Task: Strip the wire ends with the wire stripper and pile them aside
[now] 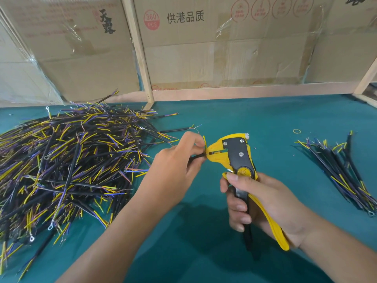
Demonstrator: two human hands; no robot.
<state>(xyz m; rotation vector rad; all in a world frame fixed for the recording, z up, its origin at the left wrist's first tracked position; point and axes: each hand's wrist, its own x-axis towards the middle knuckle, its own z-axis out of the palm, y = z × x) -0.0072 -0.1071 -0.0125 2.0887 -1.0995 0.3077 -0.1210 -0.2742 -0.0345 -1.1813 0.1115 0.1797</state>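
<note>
My right hand [263,203] grips the handles of a yellow and black wire stripper [236,158], whose jaws point left. My left hand [177,160] pinches a short black wire [196,156] and holds its end in the stripper's jaws. A yellow strand of that wire sticks up beside my fingers. A big heap of black wires with yellow and purple strands [67,158] covers the table's left side. A smaller, tidier pile of wires [344,170] lies at the right.
The work surface is a teal table cover [204,231]. Cardboard boxes [214,41] and wooden frame posts [138,52] stand along the back. A small yellow rubber band [296,131] lies near the right pile.
</note>
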